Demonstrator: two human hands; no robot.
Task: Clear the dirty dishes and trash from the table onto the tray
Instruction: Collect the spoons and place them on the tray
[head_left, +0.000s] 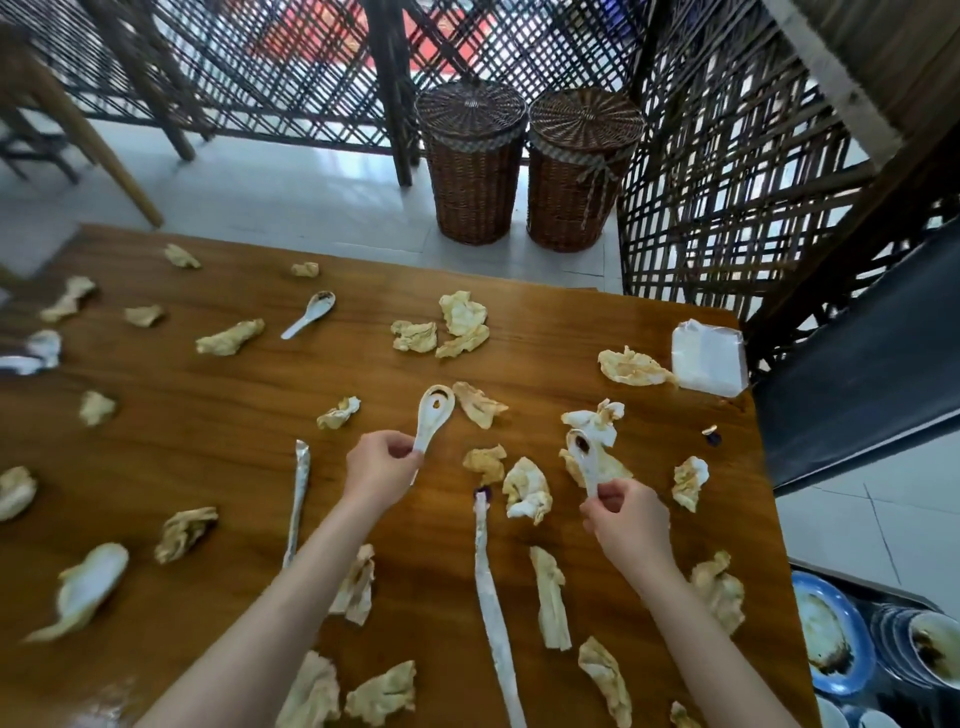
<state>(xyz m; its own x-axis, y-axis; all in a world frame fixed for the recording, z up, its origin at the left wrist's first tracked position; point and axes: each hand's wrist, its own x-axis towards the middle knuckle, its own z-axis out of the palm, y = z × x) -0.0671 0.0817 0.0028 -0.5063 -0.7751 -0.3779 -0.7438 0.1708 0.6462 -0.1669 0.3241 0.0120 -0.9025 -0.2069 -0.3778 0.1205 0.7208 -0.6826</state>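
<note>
My left hand (382, 467) pinches the handle of a white soup spoon (434, 415) with brown sauce in its bowl, held just above the wooden table (208, 415). A second dirty white spoon (584, 460) is pinched by its handle in my right hand (621, 519). Another white spoon (310, 313) lies on the table at the far left. Several crumpled, stained napkins (464, 313) are scattered all over the table. Two long white chopstick wrappers (491, 597) (297, 499) lie near my arms. At the lower right, beside the table, stacked dirty dishes (831, 636) sit on a dark tray (883, 603).
A white napkin pack (709, 358) lies at the table's far right corner. Two lidded wicker baskets (472, 166) (576, 171) stand on the floor beyond the table, in front of a lattice screen. A dark bench (857, 358) runs along the right. Wooden chair legs (78, 119) stand at the far left.
</note>
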